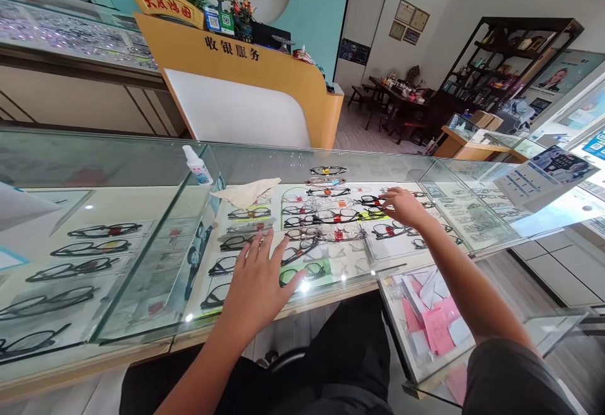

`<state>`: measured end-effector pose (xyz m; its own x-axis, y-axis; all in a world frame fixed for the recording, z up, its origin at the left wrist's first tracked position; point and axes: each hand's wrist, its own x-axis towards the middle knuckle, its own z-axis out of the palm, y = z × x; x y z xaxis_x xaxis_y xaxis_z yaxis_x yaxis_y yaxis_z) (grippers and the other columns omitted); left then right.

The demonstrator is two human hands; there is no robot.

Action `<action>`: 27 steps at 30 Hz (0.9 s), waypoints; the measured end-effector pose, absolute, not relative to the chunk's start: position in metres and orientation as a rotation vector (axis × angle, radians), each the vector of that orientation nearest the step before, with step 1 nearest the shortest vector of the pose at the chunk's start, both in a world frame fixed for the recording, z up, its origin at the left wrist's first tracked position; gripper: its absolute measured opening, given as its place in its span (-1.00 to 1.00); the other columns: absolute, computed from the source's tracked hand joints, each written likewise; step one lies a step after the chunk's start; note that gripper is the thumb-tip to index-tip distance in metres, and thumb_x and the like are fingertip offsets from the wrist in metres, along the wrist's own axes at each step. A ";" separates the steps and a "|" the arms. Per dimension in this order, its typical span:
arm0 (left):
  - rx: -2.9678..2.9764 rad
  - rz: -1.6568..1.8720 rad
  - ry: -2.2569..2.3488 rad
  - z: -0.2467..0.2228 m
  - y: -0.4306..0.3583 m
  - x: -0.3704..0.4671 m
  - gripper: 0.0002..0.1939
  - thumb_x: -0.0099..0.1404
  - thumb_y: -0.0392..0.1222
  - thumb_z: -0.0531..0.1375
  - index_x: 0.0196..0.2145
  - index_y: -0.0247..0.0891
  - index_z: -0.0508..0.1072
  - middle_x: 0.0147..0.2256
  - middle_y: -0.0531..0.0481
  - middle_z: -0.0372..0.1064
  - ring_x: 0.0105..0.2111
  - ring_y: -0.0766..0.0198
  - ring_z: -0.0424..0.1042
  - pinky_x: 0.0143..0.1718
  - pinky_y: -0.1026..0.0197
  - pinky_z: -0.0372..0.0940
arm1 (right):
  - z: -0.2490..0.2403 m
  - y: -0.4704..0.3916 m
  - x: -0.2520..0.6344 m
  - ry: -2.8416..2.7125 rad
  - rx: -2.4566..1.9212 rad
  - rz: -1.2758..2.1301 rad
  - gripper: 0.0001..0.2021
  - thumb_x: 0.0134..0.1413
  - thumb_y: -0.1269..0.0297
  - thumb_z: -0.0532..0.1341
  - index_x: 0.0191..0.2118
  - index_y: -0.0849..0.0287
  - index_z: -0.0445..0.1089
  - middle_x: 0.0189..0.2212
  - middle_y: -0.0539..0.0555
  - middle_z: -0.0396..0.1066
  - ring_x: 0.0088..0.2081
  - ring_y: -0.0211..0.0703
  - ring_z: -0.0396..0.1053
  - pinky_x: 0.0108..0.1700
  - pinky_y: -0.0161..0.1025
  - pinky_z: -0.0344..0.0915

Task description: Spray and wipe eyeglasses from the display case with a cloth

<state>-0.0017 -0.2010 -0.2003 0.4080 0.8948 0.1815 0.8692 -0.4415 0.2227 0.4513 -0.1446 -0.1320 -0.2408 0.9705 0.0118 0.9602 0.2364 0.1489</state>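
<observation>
My left hand (258, 279) rests on the glass counter top with its fingers spread, holding nothing. Just beyond its fingertips lie dark eyeglasses (301, 250), and more frames show under the glass around it. Farther right, my right hand (404, 207) has its fingers bent and closed at the end of black eyeglasses with a red tag (370, 201); the fingertips are partly hidden. Between the hands, several eyeglasses sit close together, among them a black pair (337, 216) and a clear pair (341, 233). A row of eyeglasses (328, 170) continues toward the far edge.
A beige cloth (248, 192) and a white bottle (197, 166) stand on the counter at the left. An open drawer (397, 333) with pink papers (437, 330) juts out below my right arm. Across the counter is a cashier desk (265, 65); a calendar (546, 178) stands right.
</observation>
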 end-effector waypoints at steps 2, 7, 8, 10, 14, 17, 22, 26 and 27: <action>2.565 0.429 1.609 -0.201 -0.200 -0.002 -0.11 0.50 0.40 0.08 0.49 -0.30 0.38 0.57 -0.37 0.06 0.57 -0.35 0.06 0.54 -0.41 0.06 | -0.135 -0.143 0.451 2.406 1.885 0.198 -0.80 0.35 0.38 0.32 -0.06 0.14 0.73 0.25 0.21 0.61 0.34 0.32 0.41 0.35 0.23 0.37; 2.582 0.431 1.610 -0.201 -0.200 -0.002 -0.12 0.50 0.41 0.06 0.48 -0.30 0.38 0.56 -0.39 0.06 0.57 -0.35 0.06 0.51 -0.41 0.10 | -0.140 -0.137 0.450 2.411 1.916 0.216 -0.75 0.40 0.37 0.25 -0.02 0.17 0.72 0.28 0.22 0.58 0.32 0.29 0.39 0.36 0.19 0.36; 2.583 0.429 1.610 -0.201 -0.200 -0.002 -0.12 0.50 0.41 0.06 0.48 -0.30 0.38 0.56 -0.40 0.07 0.57 -0.35 0.06 0.51 -0.41 0.10 | -0.140 -0.135 0.450 2.411 1.929 0.221 -0.74 0.40 0.36 0.24 -0.02 0.17 0.72 0.26 0.22 0.59 0.30 0.27 0.41 0.35 0.17 0.37; 2.583 0.427 1.608 -0.201 -0.200 -0.002 -0.12 0.50 0.41 0.07 0.48 -0.29 0.38 0.56 -0.39 0.07 0.57 -0.35 0.07 0.51 -0.41 0.09 | -0.142 -0.133 0.449 2.416 1.949 0.230 -0.73 0.40 0.35 0.25 0.01 0.17 0.71 0.22 0.24 0.61 0.26 0.22 0.43 0.34 0.12 0.38; 2.572 0.417 1.604 -0.200 -0.200 -0.001 -0.11 0.50 0.42 0.06 0.49 -0.27 0.37 0.57 -0.37 0.04 0.58 -0.34 0.05 0.52 -0.40 0.07 | -0.145 -0.128 0.447 2.426 1.956 0.232 -0.68 0.37 0.30 0.30 0.14 0.19 0.66 0.23 0.24 0.60 0.26 0.18 0.44 0.35 0.07 0.36; 2.557 0.411 1.598 -0.201 -0.200 -0.002 -0.10 0.50 0.45 0.04 0.50 -0.24 0.36 0.58 -0.33 0.02 0.58 -0.35 0.03 0.52 -0.42 0.07 | -0.147 -0.126 0.445 2.408 1.972 0.246 -0.67 0.37 0.31 0.29 0.15 0.23 0.65 0.24 0.25 0.60 0.26 0.23 0.43 0.34 0.09 0.35; 2.542 0.434 1.585 -0.199 -0.201 -0.002 -0.10 0.50 0.44 0.05 0.50 -0.26 0.36 0.58 -0.35 0.03 0.58 -0.34 0.04 0.53 -0.41 0.05 | -0.140 -0.134 0.445 2.377 2.045 0.333 -0.64 0.45 0.36 0.18 0.19 0.22 0.63 0.24 0.25 0.59 0.28 0.25 0.40 0.31 0.16 0.34; 2.556 0.415 1.587 -0.197 -0.201 -0.001 -0.11 0.51 0.43 0.05 0.51 -0.26 0.35 0.58 -0.36 0.03 0.58 -0.34 0.04 0.53 -0.41 0.05 | -0.133 -0.143 0.449 2.350 2.064 0.371 -0.67 0.47 0.32 0.21 0.16 0.20 0.65 0.23 0.23 0.61 0.29 0.28 0.37 0.31 0.18 0.32; 2.560 0.407 1.590 -0.197 -0.201 -0.001 -0.11 0.51 0.42 0.05 0.51 -0.27 0.35 0.58 -0.37 0.03 0.58 -0.34 0.03 0.54 -0.41 0.04 | -0.133 -0.144 0.449 2.343 2.059 0.369 -0.68 0.46 0.32 0.22 0.15 0.19 0.66 0.22 0.23 0.61 0.28 0.27 0.38 0.31 0.17 0.32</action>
<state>-0.0010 -0.2013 -0.1967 0.4188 0.8916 0.1721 0.8647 -0.4494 0.2242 0.4489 -0.1440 -0.1333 -0.1403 0.9782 0.1534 0.9780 0.1127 0.1754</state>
